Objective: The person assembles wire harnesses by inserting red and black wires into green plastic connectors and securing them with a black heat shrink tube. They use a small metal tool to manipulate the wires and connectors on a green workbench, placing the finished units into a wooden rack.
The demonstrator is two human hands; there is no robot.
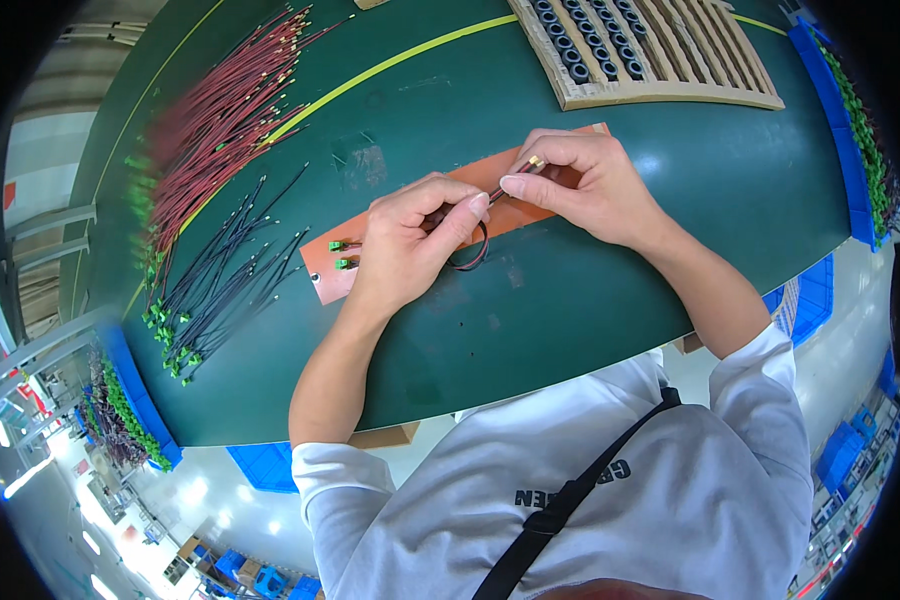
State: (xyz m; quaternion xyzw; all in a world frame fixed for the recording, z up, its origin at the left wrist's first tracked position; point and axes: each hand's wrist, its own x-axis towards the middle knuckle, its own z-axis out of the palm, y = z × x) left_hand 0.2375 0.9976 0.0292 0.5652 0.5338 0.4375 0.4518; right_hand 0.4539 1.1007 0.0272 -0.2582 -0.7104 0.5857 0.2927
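Over a long orange-brown strip (518, 216) on the green table, my two hands hold a thin red-and-black cable (484, 250). My left hand (417, 232) pinches it between thumb and fingers, and a loop hangs below the fingertips. Just to the right, my right hand (592, 188) pinches the cable near its end, where small brass-coloured tips (537, 161) stick out above the thumb. Two green connectors (345, 264) with short leads lie at the strip's left end, beside my left hand. A small dark round hole or stud shows at that end too. The fingers partly hide the cable.
Left of the strip lie a large bundle of red wires (225, 130) and a smaller group of black wires (235, 270) with green connectors. A cardboard rack (670, 95) with rows of black rings stands at the far right. Blue bins (838, 130) line the table ends.
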